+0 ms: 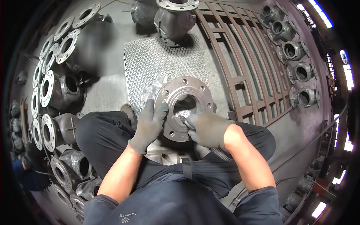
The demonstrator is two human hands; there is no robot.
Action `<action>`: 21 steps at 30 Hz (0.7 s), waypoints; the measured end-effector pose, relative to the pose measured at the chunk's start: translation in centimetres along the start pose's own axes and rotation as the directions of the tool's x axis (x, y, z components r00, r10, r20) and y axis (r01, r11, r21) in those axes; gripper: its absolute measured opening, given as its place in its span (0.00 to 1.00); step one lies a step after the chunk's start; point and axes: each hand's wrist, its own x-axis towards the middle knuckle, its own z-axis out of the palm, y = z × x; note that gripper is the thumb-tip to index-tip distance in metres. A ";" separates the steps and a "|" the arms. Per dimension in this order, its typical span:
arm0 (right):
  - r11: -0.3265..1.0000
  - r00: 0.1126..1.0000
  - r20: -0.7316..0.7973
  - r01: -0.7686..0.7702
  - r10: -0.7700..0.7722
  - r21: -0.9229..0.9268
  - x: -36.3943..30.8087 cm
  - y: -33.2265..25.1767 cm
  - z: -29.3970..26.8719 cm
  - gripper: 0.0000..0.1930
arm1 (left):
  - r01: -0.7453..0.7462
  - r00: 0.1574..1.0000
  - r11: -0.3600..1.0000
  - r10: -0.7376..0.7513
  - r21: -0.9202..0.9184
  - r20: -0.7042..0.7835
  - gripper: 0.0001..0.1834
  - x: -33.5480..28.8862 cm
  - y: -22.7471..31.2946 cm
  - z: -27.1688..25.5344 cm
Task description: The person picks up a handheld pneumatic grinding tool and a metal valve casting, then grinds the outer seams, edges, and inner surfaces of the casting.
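Note:
Between my knees stands a grey metal flanged valve body [172,133], its round flange with bolt holes facing up toward me. My left hand [149,125], in a grey glove, grips the flange's left edge, with the thumb lying on its face. Closed at the right side of the bore is my right hand [210,129], gloved too. From its fingers the tip of a slim tool [182,118] points into the opening; the glove hides the rest, so its kind is unclear. Inside the bore, the wall below the tip looks bright.
Under and beyond the valve body lies an expanded metal mesh sheet [148,56]. Another flanged body [174,24] stands at its far end. A brown steel frame [240,79] lies to the right. Rows of castings line the left [47,88] and far right [294,50].

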 end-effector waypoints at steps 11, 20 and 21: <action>0.999 1.000 0.015 0.016 -0.016 0.049 0.3 0.1 -0.5 0.15 | 0.006 1.000 1.000 -0.006 -0.027 -0.011 0.23 0.2 -1.0 -0.2; 0.900 0.962 -0.272 0.142 -0.028 0.412 -1.2 1.9 -1.1 0.17 | 0.001 1.000 1.000 -0.001 -0.016 0.003 0.21 1.3 -0.7 -0.7; 0.853 0.936 -0.349 0.146 0.045 0.502 -1.4 2.9 -0.8 0.15 | -0.018 1.000 0.998 0.018 -0.060 0.005 0.19 1.6 -0.8 -0.5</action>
